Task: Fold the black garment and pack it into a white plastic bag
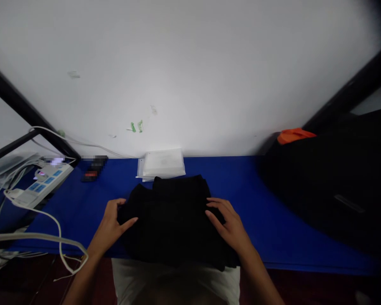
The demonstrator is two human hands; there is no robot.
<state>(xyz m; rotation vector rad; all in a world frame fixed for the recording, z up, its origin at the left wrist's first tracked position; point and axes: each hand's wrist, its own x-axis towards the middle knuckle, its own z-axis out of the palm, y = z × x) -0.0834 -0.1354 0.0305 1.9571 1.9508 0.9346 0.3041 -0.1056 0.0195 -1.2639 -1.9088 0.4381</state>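
A folded black garment lies on the blue-covered table in front of me, its lower part hanging at the front edge. My left hand is closed around the left side of it, thumb on top and the other fingers at the edge, partly hidden. At the garment's right side is my right hand, with fingers stretched out and thumb apart, resting on the cloth. Just behind the garment lies a stack of clear plastic packets with white contents. Folds in the black cloth are hard to make out.
A white power strip with cables sits at the left, and a loose white cable crosses near my left forearm. A dark remote-like object lies behind. At the right is a large black bag-like thing with an orange piece on top.
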